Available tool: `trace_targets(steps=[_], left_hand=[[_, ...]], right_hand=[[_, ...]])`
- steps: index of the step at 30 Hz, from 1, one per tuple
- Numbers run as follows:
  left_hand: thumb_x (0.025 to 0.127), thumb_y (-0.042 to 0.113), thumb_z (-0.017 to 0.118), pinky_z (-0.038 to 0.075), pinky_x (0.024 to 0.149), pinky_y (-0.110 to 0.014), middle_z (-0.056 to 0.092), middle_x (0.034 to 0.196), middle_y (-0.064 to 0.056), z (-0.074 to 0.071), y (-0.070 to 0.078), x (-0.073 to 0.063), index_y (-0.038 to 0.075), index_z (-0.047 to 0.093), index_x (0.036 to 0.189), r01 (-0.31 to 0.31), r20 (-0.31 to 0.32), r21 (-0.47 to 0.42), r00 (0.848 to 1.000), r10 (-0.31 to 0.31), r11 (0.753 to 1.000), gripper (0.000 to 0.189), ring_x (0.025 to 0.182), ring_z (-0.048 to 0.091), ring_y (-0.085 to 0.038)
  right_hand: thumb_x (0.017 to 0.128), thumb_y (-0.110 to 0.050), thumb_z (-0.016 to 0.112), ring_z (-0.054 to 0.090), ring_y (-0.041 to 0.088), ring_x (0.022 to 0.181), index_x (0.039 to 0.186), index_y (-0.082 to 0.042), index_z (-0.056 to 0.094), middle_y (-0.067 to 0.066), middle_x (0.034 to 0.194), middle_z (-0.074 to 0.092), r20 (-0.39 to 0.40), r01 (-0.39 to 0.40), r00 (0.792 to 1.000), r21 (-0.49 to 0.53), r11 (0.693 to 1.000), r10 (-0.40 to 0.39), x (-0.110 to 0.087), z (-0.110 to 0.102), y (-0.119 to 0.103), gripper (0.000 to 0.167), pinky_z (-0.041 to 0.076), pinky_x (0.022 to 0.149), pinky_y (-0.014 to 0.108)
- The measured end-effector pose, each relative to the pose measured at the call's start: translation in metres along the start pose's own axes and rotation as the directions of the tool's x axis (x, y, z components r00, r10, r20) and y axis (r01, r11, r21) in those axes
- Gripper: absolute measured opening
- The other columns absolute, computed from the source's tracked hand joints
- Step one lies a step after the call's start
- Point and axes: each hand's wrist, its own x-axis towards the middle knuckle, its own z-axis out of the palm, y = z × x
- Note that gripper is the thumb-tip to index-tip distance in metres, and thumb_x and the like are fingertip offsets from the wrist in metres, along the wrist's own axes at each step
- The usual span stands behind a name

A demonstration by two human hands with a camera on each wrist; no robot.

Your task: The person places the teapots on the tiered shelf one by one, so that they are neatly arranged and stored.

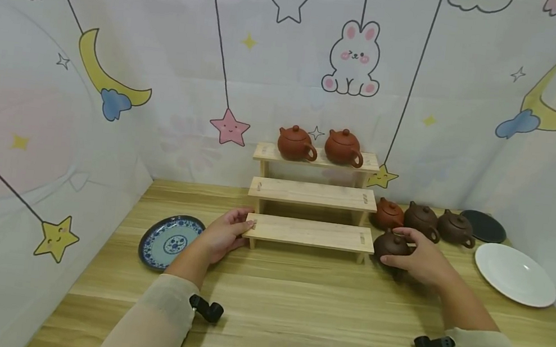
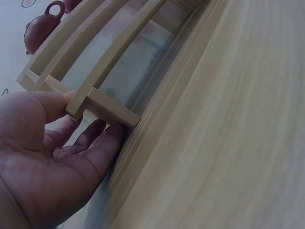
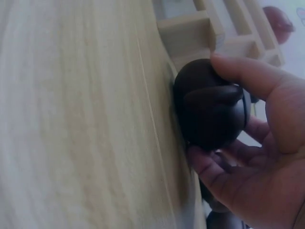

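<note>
A three-step wooden display stand (image 1: 309,233) rests on the table. My left hand (image 1: 224,234) grips the left end of its lowest step, and in the left wrist view the thumb lies on the board with the fingers curled by the leg (image 2: 112,107). Beside the stand's right end, my right hand (image 1: 417,257) holds a dark brown teapot (image 3: 205,112) around its body, thumb on one side and fingers on the other. That teapot is low, at the tabletop; whether it touches is unclear. Two reddish-brown teapots, one left (image 1: 294,144) and one right (image 1: 343,148), sit on the top step.
Behind my right hand stand a reddish teapot (image 1: 388,213) and two dark brown teapots (image 1: 421,218). A black round plate (image 1: 483,226) and a white plate (image 1: 515,275) lie at the right. Left of the stand is a blue-patterned plate (image 1: 169,242). A printed curtain (image 1: 181,73) hangs behind.
</note>
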Motion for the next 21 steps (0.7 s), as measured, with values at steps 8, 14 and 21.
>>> trace_targets(steps=[8, 14, 21], left_hand=[[0.114, 0.018, 0.053, 0.042, 0.126, -0.055, 0.039, 0.168, -0.017, 0.000, -0.001, 0.001, 0.011, 0.039, 0.164, 0.002, -0.005, 0.005, 1.000, -0.002, 1.000, 0.053, 0.152, 0.046, -0.037], [0.114, 0.019, 0.053, 0.041, 0.126, -0.056, 0.038, 0.167, -0.018, 0.000, -0.001, 0.000, 0.011, 0.038, 0.164, 0.001, -0.012, 0.009, 1.000, -0.001, 1.000, 0.053, 0.153, 0.045, -0.038], [0.114, 0.018, 0.054, 0.040, 0.127, -0.057, 0.039, 0.167, -0.018, 0.001, 0.000, 0.001, 0.010, 0.038, 0.164, 0.005, -0.009, 0.005, 1.000, -0.005, 1.000, 0.053, 0.153, 0.044, -0.038]], right_hand=[[0.089, -0.053, 0.086, 0.052, 0.051, 0.139, 0.160, -0.008, 0.042, 0.032, 0.161, 0.044, 0.003, -0.020, 1.000, 0.006, 1.000, 0.020, -0.002, -0.004, 0.001, 0.095, 0.053, 0.102, 0.061], [0.088, -0.052, 0.087, 0.048, 0.052, 0.142, 0.160, -0.010, 0.043, 0.031, 0.162, 0.043, -0.041, -0.023, 0.999, 0.028, 0.999, 0.024, -0.006, -0.015, -0.006, 0.095, 0.051, 0.104, 0.065], [0.090, -0.053, 0.085, 0.042, 0.052, 0.145, 0.166, -0.013, 0.036, 0.030, 0.163, 0.040, -0.091, -0.009, 0.996, 0.058, 0.998, 0.014, -0.018, -0.032, -0.018, 0.099, 0.055, 0.098, 0.063]])
